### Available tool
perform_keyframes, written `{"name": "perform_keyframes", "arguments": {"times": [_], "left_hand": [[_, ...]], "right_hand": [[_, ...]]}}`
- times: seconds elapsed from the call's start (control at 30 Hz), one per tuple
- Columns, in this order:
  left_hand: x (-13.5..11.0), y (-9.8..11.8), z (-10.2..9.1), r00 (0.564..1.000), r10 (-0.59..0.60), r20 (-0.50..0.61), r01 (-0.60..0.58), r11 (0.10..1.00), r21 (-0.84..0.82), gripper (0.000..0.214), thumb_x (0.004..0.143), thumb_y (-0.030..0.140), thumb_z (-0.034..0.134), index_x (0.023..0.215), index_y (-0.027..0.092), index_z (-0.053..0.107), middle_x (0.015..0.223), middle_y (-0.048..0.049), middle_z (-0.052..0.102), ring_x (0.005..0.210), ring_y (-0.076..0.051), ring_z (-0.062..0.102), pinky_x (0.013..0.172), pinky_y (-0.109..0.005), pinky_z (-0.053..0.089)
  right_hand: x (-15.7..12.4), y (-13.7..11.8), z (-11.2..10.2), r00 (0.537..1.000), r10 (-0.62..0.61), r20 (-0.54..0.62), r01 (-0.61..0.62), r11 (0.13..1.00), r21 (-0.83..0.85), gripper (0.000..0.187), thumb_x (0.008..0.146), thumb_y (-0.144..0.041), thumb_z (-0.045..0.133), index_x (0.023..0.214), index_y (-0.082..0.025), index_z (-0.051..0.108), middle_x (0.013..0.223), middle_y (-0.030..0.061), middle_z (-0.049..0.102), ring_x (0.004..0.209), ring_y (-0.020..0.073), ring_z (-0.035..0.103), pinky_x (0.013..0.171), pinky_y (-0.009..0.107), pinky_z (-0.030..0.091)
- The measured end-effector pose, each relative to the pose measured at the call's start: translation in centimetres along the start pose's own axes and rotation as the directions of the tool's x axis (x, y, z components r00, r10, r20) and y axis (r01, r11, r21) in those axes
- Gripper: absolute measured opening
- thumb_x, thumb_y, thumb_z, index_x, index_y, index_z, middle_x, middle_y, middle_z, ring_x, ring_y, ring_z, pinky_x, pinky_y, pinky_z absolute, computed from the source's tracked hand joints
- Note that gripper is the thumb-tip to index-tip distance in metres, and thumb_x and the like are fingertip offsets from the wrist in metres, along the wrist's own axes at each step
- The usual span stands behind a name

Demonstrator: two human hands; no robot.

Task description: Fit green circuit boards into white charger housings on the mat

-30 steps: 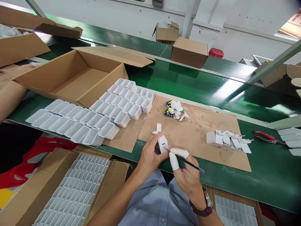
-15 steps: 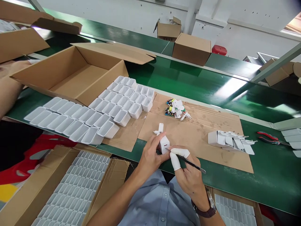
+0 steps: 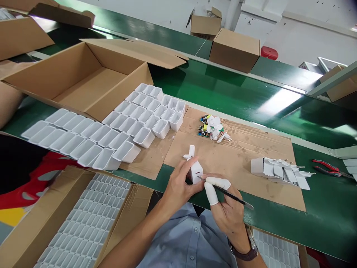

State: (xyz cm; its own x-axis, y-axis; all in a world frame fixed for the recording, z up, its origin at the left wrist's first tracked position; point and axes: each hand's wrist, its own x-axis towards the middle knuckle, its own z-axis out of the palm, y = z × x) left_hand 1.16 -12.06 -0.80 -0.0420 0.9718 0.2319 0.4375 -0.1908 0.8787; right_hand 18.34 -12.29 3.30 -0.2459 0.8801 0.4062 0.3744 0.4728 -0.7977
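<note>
My left hand [image 3: 178,185] is closed around a small white charger housing [image 3: 196,171] with a red-lined slot, held just over the near edge of the green belt. My right hand [image 3: 226,206], with white finger cots on two fingers, pinches thin metal tweezers [image 3: 227,193] whose tip touches the housing. A loose white plug piece [image 3: 190,152] lies just beyond on the brown cardboard sheet [image 3: 237,156]. A small heap of circuit boards and plug parts [image 3: 212,129] sits farther back.
Rows of empty white housings [image 3: 117,130] lie left, beside an open cardboard box [image 3: 80,80]. Assembled chargers [image 3: 279,170] and red pliers [image 3: 326,167] lie right. Trays of housings in boxes [image 3: 83,219] sit below the belt. More boxes [image 3: 234,50] stand behind. Another person's arm [image 3: 8,100] is at far left.
The view has tilted and shifted slightly; my hands keep the same grip on the housing and tweezers, with the tweezers' tip still at the housing.
</note>
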Motion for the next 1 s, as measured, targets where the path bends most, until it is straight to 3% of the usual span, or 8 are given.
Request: {"name": "perform_keyframes", "arguments": {"times": [0.2, 0.33, 0.5, 0.7, 0.8, 0.9, 1.0], "left_hand": [[0.1, 0.3, -0.1, 0.999, -0.025, 0.029, 0.024, 0.999, 0.024, 0.056, 0.095, 0.036, 0.078, 0.146, 0.022, 0.060, 0.104, -0.0037, 0.062, 0.081, -0.017, 0.061, 0.074, -0.027, 0.053], [0.0, 0.5, -0.2, 0.999, -0.025, 0.039, 0.023, 0.999, 0.037, 0.056, 0.095, 0.039, 0.078, 0.146, 0.023, 0.060, 0.108, -0.0050, 0.064, 0.081, -0.017, 0.062, 0.074, -0.028, 0.053], [-0.1, 0.6, -0.3, 0.999, 0.001, 0.042, -0.003, 0.999, 0.044, 0.056, 0.097, 0.038, 0.077, 0.147, 0.024, 0.058, 0.115, -0.0078, 0.066, 0.091, -0.021, 0.065, 0.080, -0.031, 0.054], [-0.1, 0.6, -0.4, 0.999, 0.007, 0.046, -0.008, 1.000, 0.017, 0.056, 0.097, 0.039, 0.076, 0.148, 0.023, 0.058, 0.113, -0.0075, 0.065, 0.093, -0.022, 0.065, 0.083, -0.032, 0.055], [0.0, 0.4, -0.2, 1.000, 0.011, 0.027, -0.011, 1.000, 0.015, 0.056, 0.097, 0.038, 0.076, 0.147, 0.021, 0.058, 0.107, -0.0057, 0.064, 0.085, -0.019, 0.063, 0.079, -0.031, 0.055], [0.1, 0.1, 0.0, 1.000, -0.017, 0.010, 0.017, 1.000, -0.007, 0.058, 0.095, 0.037, 0.077, 0.146, 0.019, 0.058, 0.101, -0.0037, 0.062, 0.080, -0.017, 0.062, 0.075, -0.029, 0.055], [0.2, 0.1, 0.1, 0.999, -0.040, -0.007, 0.040, 0.999, -0.026, 0.057, 0.092, 0.034, 0.077, 0.145, 0.021, 0.059, 0.102, -0.0037, 0.064, 0.080, -0.016, 0.063, 0.074, -0.028, 0.056]], "right_hand": [[0.2, -0.1, -0.3, 0.999, -0.029, 0.024, 0.030, 0.998, -0.051, 0.025, 0.102, -0.007, 0.059, 0.120, -0.023, 0.065, 0.112, 0.0073, 0.075, 0.109, 0.0210, 0.073, 0.095, 0.033, 0.060], [0.6, -0.6, -1.0, 0.995, -0.017, 0.102, 0.023, 0.998, -0.053, 0.030, 0.101, -0.004, 0.054, 0.121, -0.023, 0.065, 0.112, 0.0066, 0.074, 0.103, 0.0193, 0.072, 0.093, 0.033, 0.057], [1.2, -1.2, -2.0, 0.976, 0.043, 0.215, -0.044, 0.999, -0.001, 0.038, 0.099, -0.003, 0.053, 0.127, -0.026, 0.064, 0.122, 0.0057, 0.072, 0.108, 0.0187, 0.069, 0.093, 0.031, 0.054], [2.1, -1.2, -2.5, 0.957, 0.075, 0.281, -0.086, 0.996, 0.029, 0.034, 0.099, -0.005, 0.054, 0.122, -0.025, 0.067, 0.119, 0.0042, 0.073, 0.100, 0.0172, 0.069, 0.092, 0.030, 0.055], [2.3, -1.0, -2.0, 0.967, 0.020, 0.254, -0.024, 1.000, 0.009, 0.033, 0.098, -0.004, 0.055, 0.121, -0.025, 0.066, 0.118, 0.0040, 0.074, 0.099, 0.0172, 0.071, 0.089, 0.031, 0.057], [1.7, -0.8, -1.3, 0.986, -0.061, 0.153, 0.066, 0.998, -0.025, 0.033, 0.098, -0.003, 0.056, 0.121, -0.025, 0.065, 0.118, 0.0044, 0.076, 0.104, 0.0177, 0.074, 0.090, 0.031, 0.060], [0.7, -0.6, -0.8, 0.995, -0.076, 0.058, 0.079, 0.996, -0.047, 0.031, 0.098, -0.004, 0.059, 0.121, -0.025, 0.066, 0.120, 0.0062, 0.076, 0.110, 0.0203, 0.075, 0.095, 0.033, 0.061]]}}
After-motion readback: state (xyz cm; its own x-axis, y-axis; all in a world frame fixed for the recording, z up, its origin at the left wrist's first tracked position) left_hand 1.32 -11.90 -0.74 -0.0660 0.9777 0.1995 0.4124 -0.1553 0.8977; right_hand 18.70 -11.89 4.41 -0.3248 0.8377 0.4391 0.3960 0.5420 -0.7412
